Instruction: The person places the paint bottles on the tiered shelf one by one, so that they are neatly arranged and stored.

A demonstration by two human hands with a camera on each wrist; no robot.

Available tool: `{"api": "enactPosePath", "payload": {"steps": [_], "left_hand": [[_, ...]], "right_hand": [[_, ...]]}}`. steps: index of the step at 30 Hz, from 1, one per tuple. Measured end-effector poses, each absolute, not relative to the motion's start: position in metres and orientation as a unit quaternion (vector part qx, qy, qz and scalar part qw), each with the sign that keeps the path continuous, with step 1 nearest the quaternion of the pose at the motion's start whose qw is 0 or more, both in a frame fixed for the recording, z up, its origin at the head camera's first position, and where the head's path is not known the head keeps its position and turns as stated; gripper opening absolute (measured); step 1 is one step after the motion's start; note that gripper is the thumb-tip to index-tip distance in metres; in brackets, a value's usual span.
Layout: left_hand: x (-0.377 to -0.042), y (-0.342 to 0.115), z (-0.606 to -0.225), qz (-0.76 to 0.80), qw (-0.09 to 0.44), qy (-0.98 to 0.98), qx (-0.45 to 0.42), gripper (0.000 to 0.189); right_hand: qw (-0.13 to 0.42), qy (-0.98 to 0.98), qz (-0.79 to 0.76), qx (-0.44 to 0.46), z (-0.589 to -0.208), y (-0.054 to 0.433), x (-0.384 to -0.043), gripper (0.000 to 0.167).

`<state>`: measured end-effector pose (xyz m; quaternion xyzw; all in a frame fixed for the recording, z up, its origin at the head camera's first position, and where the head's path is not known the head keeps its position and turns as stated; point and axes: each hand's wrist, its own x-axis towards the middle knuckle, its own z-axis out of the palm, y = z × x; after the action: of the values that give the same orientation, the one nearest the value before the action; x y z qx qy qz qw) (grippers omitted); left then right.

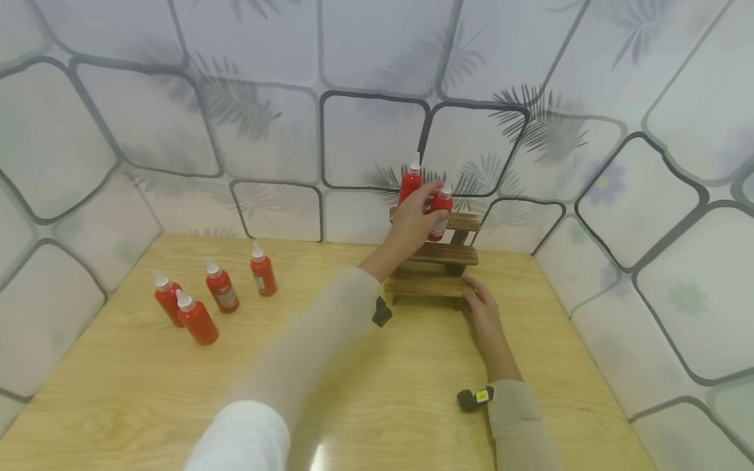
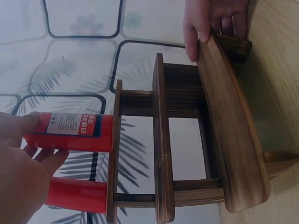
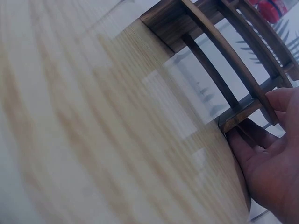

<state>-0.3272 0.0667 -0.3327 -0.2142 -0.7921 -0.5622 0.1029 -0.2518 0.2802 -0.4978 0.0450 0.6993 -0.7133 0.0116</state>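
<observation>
My left hand holds a red squeeze bottle with a white nozzle by its upper part, at the top step of a small three-step wooden stand. In the left wrist view this bottle's base is right at the top step's edge; I cannot tell whether it rests there. Beside it on the top step stands another red bottle, partly behind my left hand. My right hand grips the right end of the lowest step, its thumb on the board and its other fingers partly hidden below.
On the left part of the wooden table stand several more red bottles, among them a front one and one farther right. A patterned wall covering rises close behind the stand and along both sides.
</observation>
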Motion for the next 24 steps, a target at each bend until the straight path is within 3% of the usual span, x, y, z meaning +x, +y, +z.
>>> {"api": "enactPosePath", "payload": {"steps": [24], "left_hand": [[-0.357, 0.093, -0.325, -0.598, 0.083, -0.770, -0.207, 0.056]], "right_hand": [[-0.007, 0.686, -0.727, 0.038, -0.500, 0.279, -0.254, 0.048]]}}
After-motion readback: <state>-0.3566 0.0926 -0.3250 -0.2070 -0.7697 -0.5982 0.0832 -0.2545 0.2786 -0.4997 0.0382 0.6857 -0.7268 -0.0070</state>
